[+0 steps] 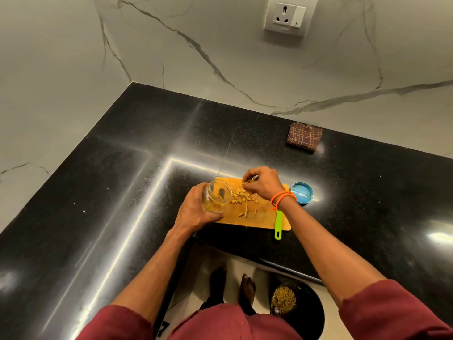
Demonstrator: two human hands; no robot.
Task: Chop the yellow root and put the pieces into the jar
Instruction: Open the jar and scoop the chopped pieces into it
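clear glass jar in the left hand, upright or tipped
Tipped: the clear glass jar leans in the left hand, open mouth toward the chopped yellow pieces.

Checked cloth [304, 136] near wall; socket [291, 16] above.

- Left of the cutting board [259, 218], the black counter [110, 192] lies open.
- Right of the board, a blue lid [302, 193] sits just beside it.
- Beyond the board, open counter reaches a folded cloth [304, 136] near the wall.
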